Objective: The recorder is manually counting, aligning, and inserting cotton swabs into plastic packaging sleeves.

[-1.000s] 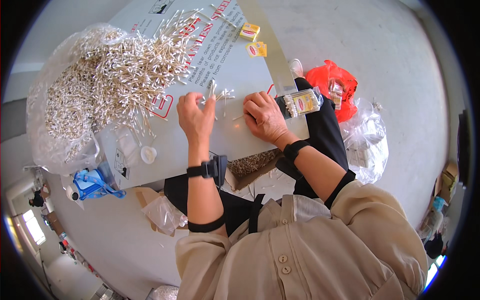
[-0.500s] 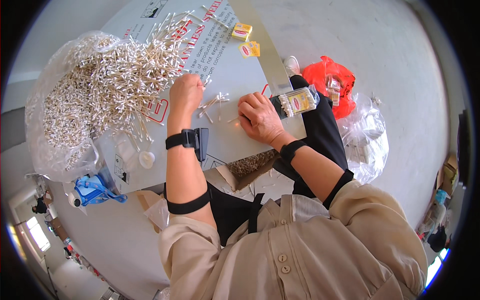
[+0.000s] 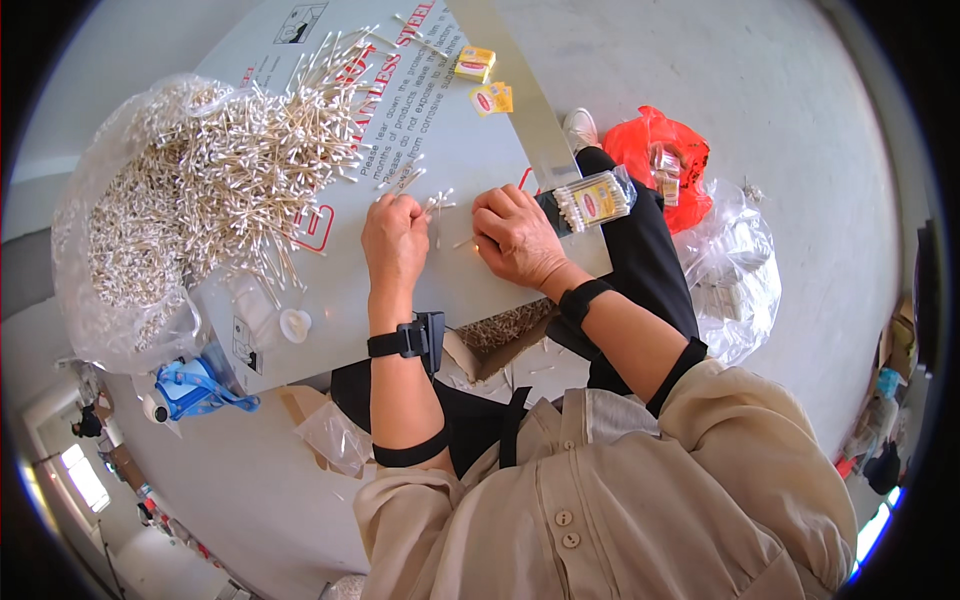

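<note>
left hand (image 3: 396, 243) fingers curled close, cotton swabs (image 3: 404, 181) right at the tips, can't tell if pinched; right hand (image 3: 520, 238) fingers bent together, grip hidden; small swab cluster (image 3: 438, 204) on table (image 3: 338, 292) between hands

The heaped cotton swabs (image 3: 250, 165) and their clear bag (image 3: 75, 240) block a low pass across the upper left. At centre, loose swabs (image 3: 438, 210) narrow the gap between the left hand (image 3: 395, 245) and right hand (image 3: 517, 236); above it, bare tabletop (image 3: 470, 150) leaves a lane toward the yellow box (image 3: 475, 64) at upper centre.
</note>
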{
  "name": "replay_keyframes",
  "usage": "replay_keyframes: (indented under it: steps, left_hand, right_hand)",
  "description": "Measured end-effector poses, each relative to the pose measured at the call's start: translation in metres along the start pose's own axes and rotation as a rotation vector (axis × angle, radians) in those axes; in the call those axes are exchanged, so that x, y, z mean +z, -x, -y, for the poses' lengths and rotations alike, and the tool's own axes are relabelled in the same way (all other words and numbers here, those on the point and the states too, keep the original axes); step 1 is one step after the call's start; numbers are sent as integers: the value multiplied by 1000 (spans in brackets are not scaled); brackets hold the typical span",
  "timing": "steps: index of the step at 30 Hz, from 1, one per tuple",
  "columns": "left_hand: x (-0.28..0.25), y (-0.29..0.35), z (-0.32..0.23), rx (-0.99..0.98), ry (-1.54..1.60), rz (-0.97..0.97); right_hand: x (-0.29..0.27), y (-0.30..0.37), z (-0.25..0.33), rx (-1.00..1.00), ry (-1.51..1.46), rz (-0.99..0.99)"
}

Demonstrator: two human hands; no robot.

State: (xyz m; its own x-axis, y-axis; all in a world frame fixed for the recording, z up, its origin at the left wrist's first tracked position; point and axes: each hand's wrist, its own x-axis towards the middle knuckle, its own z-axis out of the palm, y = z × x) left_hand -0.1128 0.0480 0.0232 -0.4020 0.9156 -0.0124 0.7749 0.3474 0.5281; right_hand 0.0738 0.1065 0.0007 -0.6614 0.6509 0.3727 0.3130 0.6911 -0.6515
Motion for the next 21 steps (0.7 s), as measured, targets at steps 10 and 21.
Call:
replay_keyframes:
  steps: [10, 21]
  left_hand:
    - [-21, -44, -17, 11, 32, 205]
    - [-16, -27, -24, -125, 21, 480]
  right_hand:
    - [0, 2, -2, 10, -20, 3]
    - [0, 3, -3, 27, -56, -12]
